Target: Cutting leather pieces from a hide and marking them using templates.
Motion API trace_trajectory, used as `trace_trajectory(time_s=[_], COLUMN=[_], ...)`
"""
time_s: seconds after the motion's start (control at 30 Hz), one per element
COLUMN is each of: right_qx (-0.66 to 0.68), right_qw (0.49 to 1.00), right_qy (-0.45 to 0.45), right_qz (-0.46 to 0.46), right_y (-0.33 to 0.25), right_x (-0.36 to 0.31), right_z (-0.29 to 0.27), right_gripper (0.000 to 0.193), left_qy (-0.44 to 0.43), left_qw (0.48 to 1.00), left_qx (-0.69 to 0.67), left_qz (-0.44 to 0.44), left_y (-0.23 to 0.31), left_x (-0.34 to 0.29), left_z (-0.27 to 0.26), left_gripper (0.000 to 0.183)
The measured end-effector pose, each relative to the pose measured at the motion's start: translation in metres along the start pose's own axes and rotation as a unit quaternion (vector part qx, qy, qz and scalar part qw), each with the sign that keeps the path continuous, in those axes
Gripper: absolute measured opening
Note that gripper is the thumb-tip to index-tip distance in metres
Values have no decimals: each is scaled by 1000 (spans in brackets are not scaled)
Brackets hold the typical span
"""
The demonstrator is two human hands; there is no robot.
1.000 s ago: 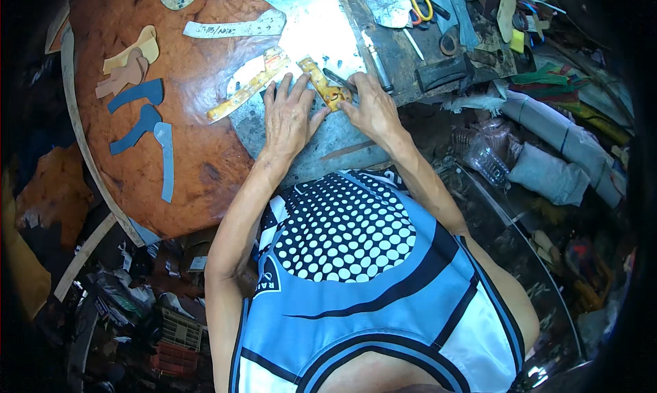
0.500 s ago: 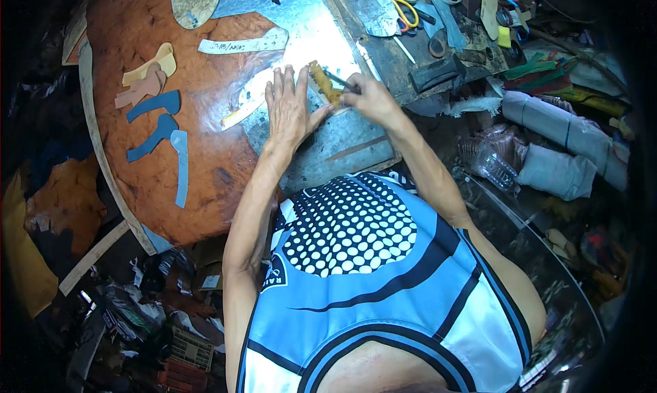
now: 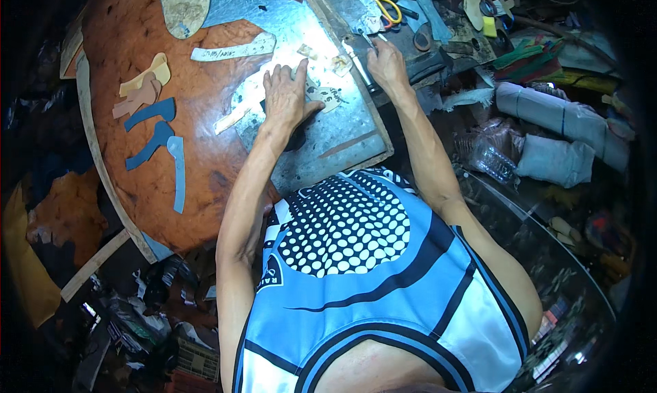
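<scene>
My left hand lies palm down with fingers spread on a grey metal-topped board. Partly under its palm is a dark piece, and by the thumb lies a pale cut pattern piece. Two small yellowish scraps rest beyond the fingertips. My right hand is at the board's right edge, fingers curled closed around a thin pen-like tool whose tip sticks out; its kind is unclear. Just left of that hand lies a slim white and black pen-shaped tool.
Brown leather covers the table's left side, with blue strips, tan cutouts and a long white template on it. Yellow-handled scissors and a tape roll lie at the far right. Wrapped bundles stand beyond my right arm.
My right hand has moved away to the right and forward from beside my left hand. The yellowish piece it was at is no longer there; smaller scraps show on the board. My left hand stays nearly in place.
</scene>
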State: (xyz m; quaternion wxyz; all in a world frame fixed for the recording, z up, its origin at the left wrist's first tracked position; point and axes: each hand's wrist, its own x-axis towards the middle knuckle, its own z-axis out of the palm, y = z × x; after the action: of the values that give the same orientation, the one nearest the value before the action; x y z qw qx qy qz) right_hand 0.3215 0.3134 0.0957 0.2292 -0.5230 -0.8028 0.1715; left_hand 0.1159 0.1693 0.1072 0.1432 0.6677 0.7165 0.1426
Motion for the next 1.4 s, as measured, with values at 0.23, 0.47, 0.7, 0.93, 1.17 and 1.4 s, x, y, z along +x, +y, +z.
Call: trace_trajectory(time_s=[0.23, 0.47, 0.7, 0.93, 1.17, 1.4], right_qx=[-124, -40, -30, 24, -3, -161], right_qw=[988, 997, 997, 966, 981, 981], right_qy=[54, 50, 38, -126, -103, 59], right_qz=[-78, -37, -62, -226, -162, -85], right_y=[-18, -5, -22, -105, -98, 37], right_x=[6, -41, -47, -81, -45, 77], right_z=[-14, -21, -18, 16, 18, 7], right_gripper=[17, 16, 16, 9, 20, 16], left_qy=[97, 282, 291, 352, 352, 399], left_qw=[967, 638, 539, 515, 483, 522], left_qx=[-224, -694, -775, -763, -751, -623], left_qz=[-66, -179, -153, -171, -279, -424], left_y=[-20, -51, -75, -83, -101, -118], left_x=[-6, -49, -67, -78, -154, -244], left_z=[-17, -78, -70, -78, -59, -60], left_gripper=[54, 41, 19, 26, 32, 35])
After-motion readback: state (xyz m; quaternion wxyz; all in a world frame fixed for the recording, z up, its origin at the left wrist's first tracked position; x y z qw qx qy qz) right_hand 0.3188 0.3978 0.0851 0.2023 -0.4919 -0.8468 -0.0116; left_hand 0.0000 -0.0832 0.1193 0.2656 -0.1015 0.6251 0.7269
